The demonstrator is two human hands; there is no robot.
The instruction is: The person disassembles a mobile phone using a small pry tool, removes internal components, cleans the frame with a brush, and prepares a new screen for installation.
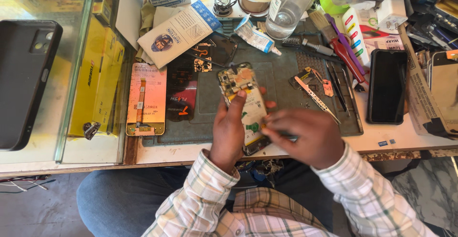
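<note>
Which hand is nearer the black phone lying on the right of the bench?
Right. The right hand is just left of the black phone; the left hand is farther left, holding the opened phone.

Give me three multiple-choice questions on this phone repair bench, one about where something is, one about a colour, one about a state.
1. Where is the black phone lying?
A. right of the grey mat
B. on the person's lap
C. inside the clear bottle

2. What colour is the brush handle?
A. blue
B. red
C. white

3. The opened phone in the left hand is:
A. back cover off
B. boxed
C. face-up, screen lit

A: it lies screen up beside the mat's right edge.
B: its handle is red.
A: circuit board and battery are exposed.
</note>
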